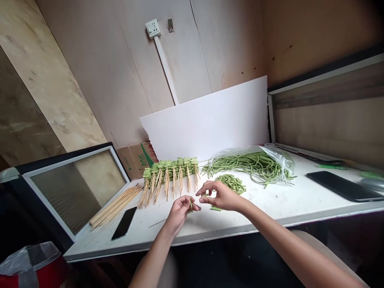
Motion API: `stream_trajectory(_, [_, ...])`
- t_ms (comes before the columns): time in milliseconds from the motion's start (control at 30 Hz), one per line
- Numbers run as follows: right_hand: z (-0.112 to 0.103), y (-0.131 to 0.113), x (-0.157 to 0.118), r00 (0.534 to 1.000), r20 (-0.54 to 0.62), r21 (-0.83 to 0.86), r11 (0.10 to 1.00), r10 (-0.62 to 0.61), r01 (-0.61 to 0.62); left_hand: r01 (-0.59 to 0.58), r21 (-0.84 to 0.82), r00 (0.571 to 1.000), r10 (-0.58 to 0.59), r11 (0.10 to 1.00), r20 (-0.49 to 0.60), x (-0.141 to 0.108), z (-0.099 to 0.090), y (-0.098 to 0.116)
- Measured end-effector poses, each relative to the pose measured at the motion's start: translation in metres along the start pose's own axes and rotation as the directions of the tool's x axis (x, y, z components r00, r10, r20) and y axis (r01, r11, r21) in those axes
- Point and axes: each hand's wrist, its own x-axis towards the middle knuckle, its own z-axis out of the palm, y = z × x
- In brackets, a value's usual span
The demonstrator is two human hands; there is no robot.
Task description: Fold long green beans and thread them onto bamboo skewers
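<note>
While my left hand (180, 212) pinches a short cut piece of green long bean (191, 204) between thumb and fingertips, the grip is narrow and closed on the piece, which stands upright. Item two: my right hand (219, 196), held just beside the left above the white tabletop (168, 232), with thumb and fingers curved and a narrow gap between them. A small green bit (205, 195) sits at the fingertips; I cannot tell whether it is gripped. Item three: one more cut bean piece (216, 208), lying on the tabletop just below my right hand. Item four: a heap of cut long beans (231, 183), near my right hand toward the back edge. Item five: whole long beans in a clear plastic bag (249, 166), at the back edge, right of the heap. Item six: a row of beans threaded on bamboo skewers (171, 172), laid along the back edge with the points toward me. Item seven: a loose bundle of bamboo skewers (115, 206), at the left edge. Item eight: a smartphone (124, 223), lying just right of that bundle. Item nine: a dark tablet (343, 186), near the right edge.
</note>
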Motion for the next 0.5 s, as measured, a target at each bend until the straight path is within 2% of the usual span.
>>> stream_trajectory(133, [0.010,0.009,0.001,0.999,-0.043,-0.079,0.997,-0.015,0.012,-0.018,-0.015,0.996,0.016,1.000,-0.083,0.003,0.002,-0.010])
stream_trajectory(267, [0.021,0.017,0.001,0.997,-0.064,-0.099,0.994,0.040,-0.047,-0.059,-0.016,0.978,0.054,0.998,-0.201,0.007,-0.001,-0.018])
stream_trajectory(500, [0.030,0.030,-0.001,0.996,0.054,0.019,0.997,0.068,-0.069,-0.024,0.122,0.978,0.048,0.992,-0.203,0.006,0.001,-0.025])
